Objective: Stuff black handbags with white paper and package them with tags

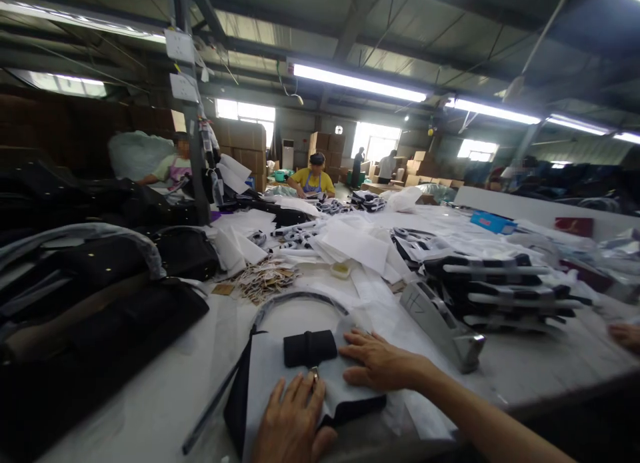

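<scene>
A dark bag lies on the table before me, its wrapped handle arching away at the top. White paper covers much of the bag, and a black flap with a strap shows over it. My left hand rests on the paper below the flap, fingers spread beside a small metal clasp. Flat on the paper at the flap's right edge is my right hand, its fingers apart. Neither hand grips anything.
Black bags are piled at left. A grey tape dispenser stands at right, before stacked wrapped handles. Tags with strings and paper sheets lie beyond. Another person's hand shows at the right edge; a person in yellow sits opposite.
</scene>
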A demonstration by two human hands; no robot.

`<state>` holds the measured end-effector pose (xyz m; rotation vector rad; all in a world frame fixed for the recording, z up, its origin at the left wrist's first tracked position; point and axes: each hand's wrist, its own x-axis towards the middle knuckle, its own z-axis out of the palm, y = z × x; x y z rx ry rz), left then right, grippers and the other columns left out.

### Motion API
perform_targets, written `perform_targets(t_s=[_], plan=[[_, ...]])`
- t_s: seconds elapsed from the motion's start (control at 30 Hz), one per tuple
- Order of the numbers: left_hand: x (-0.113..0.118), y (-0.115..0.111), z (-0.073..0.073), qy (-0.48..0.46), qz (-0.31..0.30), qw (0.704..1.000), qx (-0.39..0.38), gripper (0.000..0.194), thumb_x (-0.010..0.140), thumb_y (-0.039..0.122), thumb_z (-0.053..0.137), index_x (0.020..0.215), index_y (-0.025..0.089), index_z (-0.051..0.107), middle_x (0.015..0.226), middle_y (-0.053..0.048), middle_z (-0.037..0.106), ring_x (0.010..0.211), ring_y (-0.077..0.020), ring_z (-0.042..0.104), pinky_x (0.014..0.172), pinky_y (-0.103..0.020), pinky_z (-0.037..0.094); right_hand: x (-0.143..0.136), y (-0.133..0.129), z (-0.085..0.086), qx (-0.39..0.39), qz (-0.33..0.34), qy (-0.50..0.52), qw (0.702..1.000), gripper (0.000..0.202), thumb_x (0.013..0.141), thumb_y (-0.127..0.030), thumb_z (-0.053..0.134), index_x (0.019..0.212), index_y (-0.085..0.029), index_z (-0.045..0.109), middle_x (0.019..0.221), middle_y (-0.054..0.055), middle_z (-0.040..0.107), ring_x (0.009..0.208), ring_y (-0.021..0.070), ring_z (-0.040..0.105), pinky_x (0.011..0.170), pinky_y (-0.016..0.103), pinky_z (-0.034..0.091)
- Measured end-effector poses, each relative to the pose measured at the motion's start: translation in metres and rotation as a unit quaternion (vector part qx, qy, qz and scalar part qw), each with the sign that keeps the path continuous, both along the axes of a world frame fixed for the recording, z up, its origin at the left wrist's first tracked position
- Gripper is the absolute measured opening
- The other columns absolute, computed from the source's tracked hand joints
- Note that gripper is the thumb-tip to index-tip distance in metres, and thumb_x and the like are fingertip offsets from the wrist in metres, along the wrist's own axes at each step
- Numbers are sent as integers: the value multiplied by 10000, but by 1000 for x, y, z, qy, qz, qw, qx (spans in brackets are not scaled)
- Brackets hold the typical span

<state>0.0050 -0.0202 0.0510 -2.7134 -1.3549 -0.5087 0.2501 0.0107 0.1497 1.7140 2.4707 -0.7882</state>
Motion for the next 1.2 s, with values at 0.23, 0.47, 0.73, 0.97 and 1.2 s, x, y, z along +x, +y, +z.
perform_targets(t_s=[0.23, 0.47, 0.73, 0.97, 1.2], plan=[[-2, -2, -2, -37, -23, 999, 17, 583, 805, 394, 754, 1337, 311, 530, 1361, -41, 615, 1212, -293, 599, 1046, -500, 488, -12, 8, 27, 49, -11, -7, 999, 438, 867, -383, 650, 1284, -246, 664, 1310, 124, 649, 1254, 320, 563, 1115, 504, 355], [5, -6, -5, -69, -4, 998, 5, 656, 742, 448, 811, 1311, 258, 545, 1297, -77, 643, 1215, -303, 590, 1074, -543, 457, -52, 15, 8, 157, 177, 78, 968, 257, 925, -181, 592, 1119, -271, 736, 1093, 42, 734, 969, 173, 683, 864, 255, 484], [-2, -5, -4, -95, -20, 995, 15, 735, 717, 387, 842, 1358, 250, 508, 1268, -86, 654, 1202, -302, 604, 1066, -527, 481, -54, 34, -10, 201, 330, 9, 922, 237, 991, -206, 487, 1009, -204, 723, 988, 60, 714, 881, 166, 634, 821, 281, 460], [-18, -8, 13, -95, -87, 992, -9, 710, 781, 368, 790, 1391, 197, 471, 1311, -98, 642, 1206, -301, 607, 1069, -544, 482, -54, 38, -7, 204, 382, 1, 901, 250, 1009, -197, 450, 988, -189, 699, 957, 58, 694, 856, 161, 611, 779, 274, 447], [-12, -11, 11, -119, -57, 990, -50, 710, 765, 328, 803, 1389, 215, 483, 1290, -91, 641, 1215, -285, 596, 1122, -540, 426, -67, 32, -17, 214, 344, -77, 911, 205, 979, -165, 471, 908, -148, 663, 876, 65, 668, 766, 173, 603, 694, 286, 442]])
